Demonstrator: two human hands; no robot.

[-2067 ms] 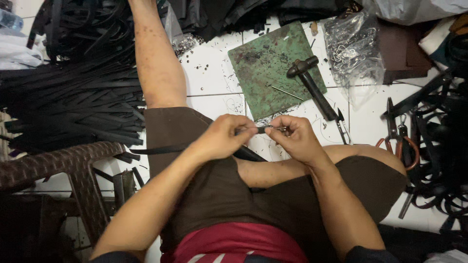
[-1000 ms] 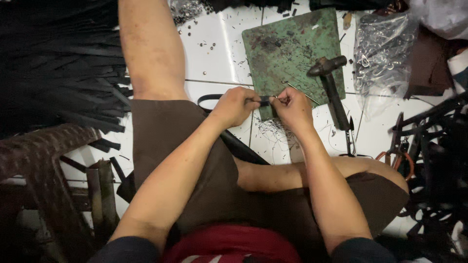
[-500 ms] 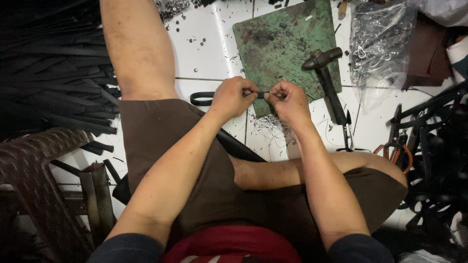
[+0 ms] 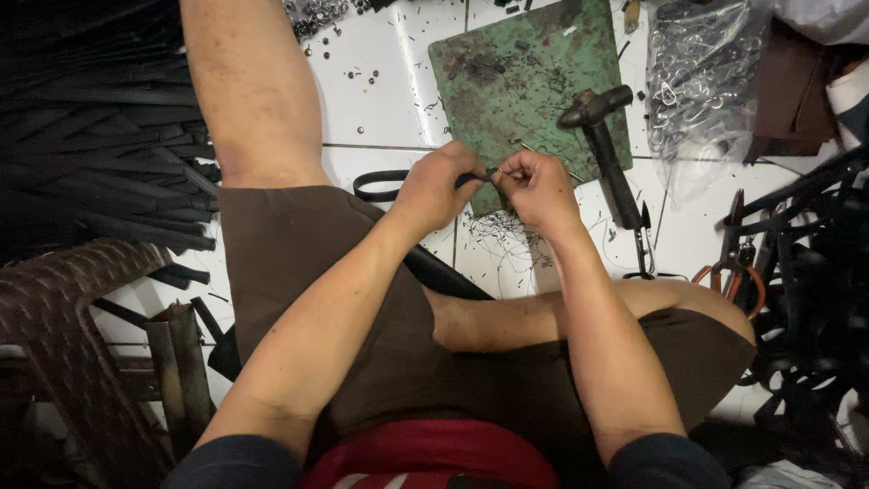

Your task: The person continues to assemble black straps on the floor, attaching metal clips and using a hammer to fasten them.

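While the person sits on the white tiled floor (image 4: 380, 100) with one leg stretched forward and the other folded, both hands meet above the near edge of a worn green cutting mat (image 4: 525, 81). Left hand (image 4: 439, 186): fingers closed, pinching the end of a narrow black strap (image 4: 380, 184). The strap loops away to the left over the tile and passes under the hand. Right hand (image 4: 536, 186): fingertips closed on a small metal fitting at the strap's tip; its exact shape is too small to tell. The two hands touch at the fingertips.

A dark-headed hammer (image 4: 602, 145) lies on the mat's right edge, handle pointing toward the person. Just beyond the handle's end, small snips (image 4: 643, 240) rest on the tile. Pliers with orange grips (image 4: 733, 258) lie further right, near a tangle of black straps (image 4: 815, 299). A clear bag of metal rings (image 4: 701, 81) sits right of the mat. A stack of black strips (image 4: 100, 154) fills the left side. A brown woven plastic stool (image 4: 63, 308) stands at lower left.
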